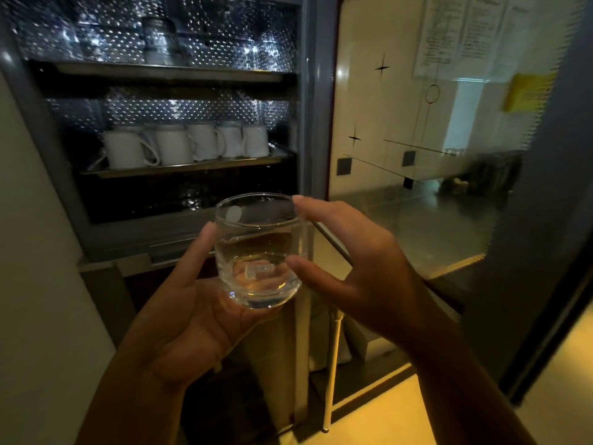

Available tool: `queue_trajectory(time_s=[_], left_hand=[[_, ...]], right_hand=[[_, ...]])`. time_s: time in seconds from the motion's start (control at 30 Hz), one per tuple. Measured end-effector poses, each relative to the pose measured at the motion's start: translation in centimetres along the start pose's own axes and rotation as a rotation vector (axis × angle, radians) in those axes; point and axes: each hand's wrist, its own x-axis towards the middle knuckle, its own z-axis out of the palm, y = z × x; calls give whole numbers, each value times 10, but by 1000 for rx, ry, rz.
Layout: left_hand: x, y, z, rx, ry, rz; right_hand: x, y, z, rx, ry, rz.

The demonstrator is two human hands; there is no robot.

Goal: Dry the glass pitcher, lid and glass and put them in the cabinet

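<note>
One of the three items, the glass (258,252), is in view; the pitcher and lid are not visible, so their status cannot be determined. The glass is upright, in front of the open cabinet (306,91) and just below the level of its lowest compartment, not yet inside.

The left hand (192,309) cradles the base, with fingers curled beneath it and the thumb lying up the side wall. The right hand (359,261) is spread with straight fingers, the forefinger at the rim and the thumb at the lower wall. Whether it bears on the glass cannot be confirmed, and it does not grip.

No cloth is visible, which suggests that drying of this item is finished, though residual moisture cannot be judged in the dim light.

Inside the cabinet, a row of white mugs (173,146) fills the middle shelf and a metal container (158,40) stands on the shelf above. The cabinet door (449,155) is swung open to the right.

Remaining for this item is placement on a shelf. The dark compartment beneath the mugs appears to be the nearest free space.
</note>
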Motion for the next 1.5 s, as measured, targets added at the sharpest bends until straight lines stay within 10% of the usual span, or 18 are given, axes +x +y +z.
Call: queue_trajectory(time_s=[0.5,1.5], left_hand=[[-14,22,6,-121,66,197],[5,90,-50,-125,91,194]], right_hand=[[42,17,62,849,-215,236],[115,34,148,1022,-195,279]])
